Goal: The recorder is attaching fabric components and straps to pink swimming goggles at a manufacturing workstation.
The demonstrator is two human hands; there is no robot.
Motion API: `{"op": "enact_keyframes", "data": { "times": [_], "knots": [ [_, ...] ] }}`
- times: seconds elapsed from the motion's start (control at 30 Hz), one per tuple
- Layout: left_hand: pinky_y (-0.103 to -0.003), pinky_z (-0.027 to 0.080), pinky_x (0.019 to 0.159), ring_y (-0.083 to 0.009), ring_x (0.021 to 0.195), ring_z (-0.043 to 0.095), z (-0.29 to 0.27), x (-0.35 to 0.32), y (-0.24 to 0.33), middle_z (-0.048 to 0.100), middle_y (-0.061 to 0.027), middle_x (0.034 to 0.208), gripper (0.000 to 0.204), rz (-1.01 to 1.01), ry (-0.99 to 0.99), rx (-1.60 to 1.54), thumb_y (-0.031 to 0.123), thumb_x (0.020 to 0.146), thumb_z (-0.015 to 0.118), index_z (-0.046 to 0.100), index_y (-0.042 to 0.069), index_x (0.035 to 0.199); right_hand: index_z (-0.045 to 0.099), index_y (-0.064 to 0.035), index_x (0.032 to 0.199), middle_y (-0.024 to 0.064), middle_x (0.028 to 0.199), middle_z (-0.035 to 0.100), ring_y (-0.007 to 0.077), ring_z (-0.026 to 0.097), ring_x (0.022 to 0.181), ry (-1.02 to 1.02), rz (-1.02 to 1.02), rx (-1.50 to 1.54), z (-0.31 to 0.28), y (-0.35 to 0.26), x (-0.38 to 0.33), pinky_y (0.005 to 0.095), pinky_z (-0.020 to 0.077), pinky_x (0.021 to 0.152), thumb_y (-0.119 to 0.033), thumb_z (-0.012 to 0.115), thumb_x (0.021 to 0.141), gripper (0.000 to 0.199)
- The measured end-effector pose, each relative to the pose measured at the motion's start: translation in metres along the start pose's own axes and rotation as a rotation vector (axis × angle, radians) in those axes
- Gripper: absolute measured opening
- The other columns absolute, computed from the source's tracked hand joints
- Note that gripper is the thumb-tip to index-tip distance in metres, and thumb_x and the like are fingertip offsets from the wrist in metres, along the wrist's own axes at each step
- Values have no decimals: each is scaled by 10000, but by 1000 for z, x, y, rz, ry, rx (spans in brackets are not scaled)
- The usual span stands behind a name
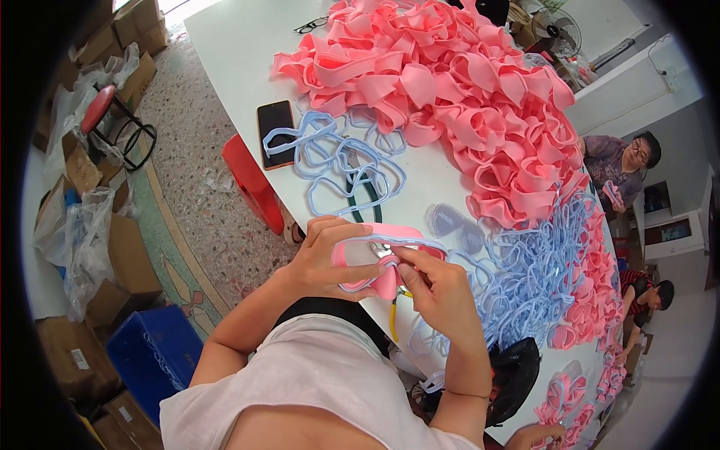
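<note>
In front of my body I hold a soft pink mask skirt [387, 284] with a pale blue frame [411, 241] running along its rim; it looks like part of a swim mask. My left hand [319, 253] grips its left side, thumb pressed toward the middle. At the nose part, the thumb and fingers of my right hand [441, 289] pinch the rim. Under the piece, yellow-handled pliers [394, 319] are partly hidden by it and my hands. Just beyond lie green-handled pliers [364, 196] among loose blue frames [315, 180].
A large heap of pink skirts [420, 82] covers the far table. Blue frames [525, 277] are piled at right, beside clear lenses [454, 227]. A phone [276, 127] and glasses [311, 25] lie at the left edge. A red stool [255, 187] and blue crate [154, 345] stand left. Other people [619, 161] sit right.
</note>
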State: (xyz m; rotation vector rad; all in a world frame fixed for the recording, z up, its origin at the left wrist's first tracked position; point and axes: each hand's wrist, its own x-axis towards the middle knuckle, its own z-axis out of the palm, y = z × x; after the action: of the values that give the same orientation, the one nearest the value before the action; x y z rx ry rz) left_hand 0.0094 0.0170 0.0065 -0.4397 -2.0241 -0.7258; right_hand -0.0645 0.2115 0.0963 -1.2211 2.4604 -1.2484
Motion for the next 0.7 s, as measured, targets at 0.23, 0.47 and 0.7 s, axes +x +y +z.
{"op": "enact_keyframes", "data": {
  "times": [0.23,0.47,0.7],
  "knots": [
    [-384,416,918,-250,1077,511,-2,-1,1,551,-79,1244,437,17,3,10,315,534,864,715,295,945,660,-2,1154,38,697,612,83,504,494,-320,403,361,-13,-3,9,239,398,470,-102,599,935,248],
    [-371,411,928,-222,1070,516,-4,5,2,561,-47,1215,415,61,-1,70,334,574,838,708,297,966,683,-16,1137,-4,655,581,41,451,471,-306,511,537,-10,6,5,215,360,448,-124,613,939,236],
    [-370,398,941,-205,1101,467,-6,-3,2,530,-33,1244,489,50,-71,185,388,600,796,697,324,1075,687,-1,1115,19,658,588,52,480,508,-287,537,459,-2,4,5,211,377,469,-58,600,930,212]
  ]
}}
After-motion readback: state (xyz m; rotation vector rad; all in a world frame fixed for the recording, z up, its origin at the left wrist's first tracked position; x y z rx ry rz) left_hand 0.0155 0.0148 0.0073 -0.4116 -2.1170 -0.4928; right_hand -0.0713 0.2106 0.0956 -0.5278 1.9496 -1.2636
